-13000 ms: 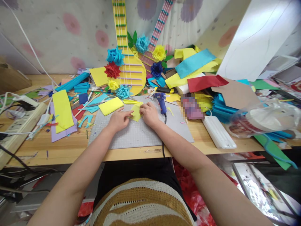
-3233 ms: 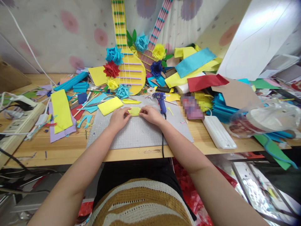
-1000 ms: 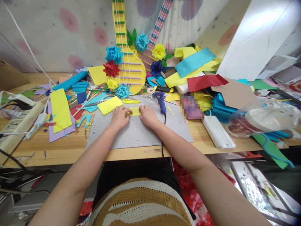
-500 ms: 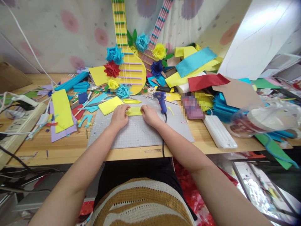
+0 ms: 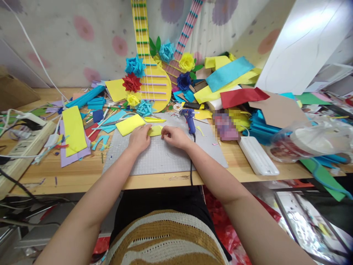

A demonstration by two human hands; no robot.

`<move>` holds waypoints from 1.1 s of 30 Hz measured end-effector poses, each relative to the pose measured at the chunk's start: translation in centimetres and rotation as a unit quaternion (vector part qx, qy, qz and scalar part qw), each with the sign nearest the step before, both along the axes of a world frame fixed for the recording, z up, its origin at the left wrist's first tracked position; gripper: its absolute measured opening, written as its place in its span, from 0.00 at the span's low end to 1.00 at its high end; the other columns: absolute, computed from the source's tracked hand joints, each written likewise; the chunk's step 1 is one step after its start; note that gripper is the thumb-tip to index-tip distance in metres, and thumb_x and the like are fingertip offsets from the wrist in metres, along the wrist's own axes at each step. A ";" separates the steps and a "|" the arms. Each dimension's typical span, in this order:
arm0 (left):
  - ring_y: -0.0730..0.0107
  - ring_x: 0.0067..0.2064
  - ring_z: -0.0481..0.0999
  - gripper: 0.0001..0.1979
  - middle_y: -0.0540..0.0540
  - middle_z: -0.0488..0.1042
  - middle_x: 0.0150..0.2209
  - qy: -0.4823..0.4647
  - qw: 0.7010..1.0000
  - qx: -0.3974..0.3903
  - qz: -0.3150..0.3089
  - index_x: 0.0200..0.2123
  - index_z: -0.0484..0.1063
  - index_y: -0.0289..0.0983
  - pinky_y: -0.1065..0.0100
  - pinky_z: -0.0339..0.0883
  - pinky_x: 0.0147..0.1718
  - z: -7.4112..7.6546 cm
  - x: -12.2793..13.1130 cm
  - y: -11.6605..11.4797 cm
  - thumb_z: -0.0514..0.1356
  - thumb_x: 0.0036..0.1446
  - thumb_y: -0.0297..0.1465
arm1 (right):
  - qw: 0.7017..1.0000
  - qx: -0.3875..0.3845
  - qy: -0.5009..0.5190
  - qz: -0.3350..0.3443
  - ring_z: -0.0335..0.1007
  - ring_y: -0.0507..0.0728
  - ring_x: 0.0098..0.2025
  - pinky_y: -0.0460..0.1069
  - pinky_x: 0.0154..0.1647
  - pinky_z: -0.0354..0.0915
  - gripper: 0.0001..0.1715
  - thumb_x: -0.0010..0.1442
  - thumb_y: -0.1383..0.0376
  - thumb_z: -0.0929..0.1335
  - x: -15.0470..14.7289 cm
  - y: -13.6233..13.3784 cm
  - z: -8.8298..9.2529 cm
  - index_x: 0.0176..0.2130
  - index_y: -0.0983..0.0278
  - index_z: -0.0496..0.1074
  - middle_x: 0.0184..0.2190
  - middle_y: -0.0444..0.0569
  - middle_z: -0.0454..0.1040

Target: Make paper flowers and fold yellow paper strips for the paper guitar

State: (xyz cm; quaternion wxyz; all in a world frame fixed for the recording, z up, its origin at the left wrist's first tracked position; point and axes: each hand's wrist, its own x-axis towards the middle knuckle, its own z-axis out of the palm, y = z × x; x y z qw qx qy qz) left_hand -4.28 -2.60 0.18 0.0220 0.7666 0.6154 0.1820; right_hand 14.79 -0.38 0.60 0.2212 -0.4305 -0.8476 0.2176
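Note:
A small piece of yellow paper (image 5: 155,130) lies between my hands over the grey cutting mat (image 5: 157,162). My left hand (image 5: 139,139) is closed on its left end, and the fingers cover that edge. At the right end, my right hand (image 5: 175,137) has its fingers curled in a pinch on the paper's edge. Just right of that hand, a blue glue gun (image 5: 189,119) rests on the mat, its black cord running down over the table's front. A larger folded yellow sheet (image 5: 129,124) and a thin folded yellow strip (image 5: 154,120) are behind my left hand.
A yellow paper guitar (image 5: 157,82) with paper flowers stands at the back. Scissors (image 5: 121,120) lie among scraps on the left. To the right are a white power bank-like box (image 5: 258,154), a plastic bag (image 5: 311,138) and heaped coloured paper (image 5: 230,73).
My right hand has shifted slightly left, and its fingers are more curled. The visible piece of yellow paper between the hands looks shorter and tapers differently. My left hand has hardly moved.

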 end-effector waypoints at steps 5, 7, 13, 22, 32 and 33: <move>0.57 0.46 0.73 0.24 0.45 0.78 0.41 -0.018 1.000 0.014 0.019 0.51 0.67 0.36 0.59 0.64 0.46 0.0 0.1 -0.4 0.52 0.48 0.23 | 0.998 -0.001 -0.002 -0.055 0.68 0.52 0.30 0.47 0.35 0.59 0.15 0.53 0.69 0.61 0.2 0.7 -0.7 0.42 0.61 0.67 0.36 0.44 0.77; 0.59 0.44 0.74 0.24 0.46 0.79 0.39 -0.045 0.999 0.016 0.023 0.51 0.68 0.37 0.61 0.65 0.45 -0.1 0.1 -0.5 0.52 0.48 0.24 | 0.998 0.002 0.001 -0.066 0.68 0.53 0.30 0.48 0.35 0.59 0.17 0.52 0.69 0.61 0.3 0.9 -0.9 0.43 0.61 0.66 0.38 0.44 0.77; 0.67 0.33 0.77 0.27 0.50 0.80 0.33 -0.162 0.985 -0.054 -0.023 0.53 0.68 0.39 0.67 0.68 0.36 -0.1 0.2 -0.9 0.51 0.47 0.25 | 0.997 -0.011 -0.008 -0.080 0.69 0.55 0.33 0.49 0.37 0.60 0.19 0.52 0.69 0.61 0.3 0.8 -0.8 0.45 0.62 0.67 0.39 0.46 0.76; 0.67 0.45 0.74 0.32 0.47 0.77 0.44 -0.160 0.987 -0.005 -0.006 0.57 0.61 0.37 0.65 0.66 0.45 -0.3 -0.6 -0.2 0.50 0.45 0.21 | 0.997 -0.041 0.021 -0.065 0.68 0.53 0.35 0.48 0.38 0.60 0.17 0.54 0.70 0.61 0.1 0.9 -1.0 0.45 0.61 0.67 0.36 0.45 0.74; 0.62 0.55 0.67 0.33 0.41 0.69 0.54 -0.045 0.996 -0.014 -0.074 0.59 0.57 0.34 0.61 0.59 0.55 -0.8 -0.6 0.5 0.50 0.47 0.20 | 0.992 0.118 -0.003 0.049 0.56 0.61 0.52 0.55 0.53 0.55 0.27 0.51 0.57 0.69 -1.8 -0.7 -0.8 0.48 0.65 0.65 0.50 0.54 0.66; 0.61 0.55 0.67 0.33 0.41 0.69 0.54 -0.036 0.997 -0.014 -0.069 0.59 0.57 0.34 0.61 0.59 0.55 -0.7 -0.5 0.5 0.50 0.47 0.20 | 0.991 0.125 -0.007 0.038 0.56 0.61 0.52 0.55 0.53 0.54 0.29 0.51 0.56 0.69 -2.1 -0.8 -0.9 0.49 0.66 0.64 0.50 0.55 0.65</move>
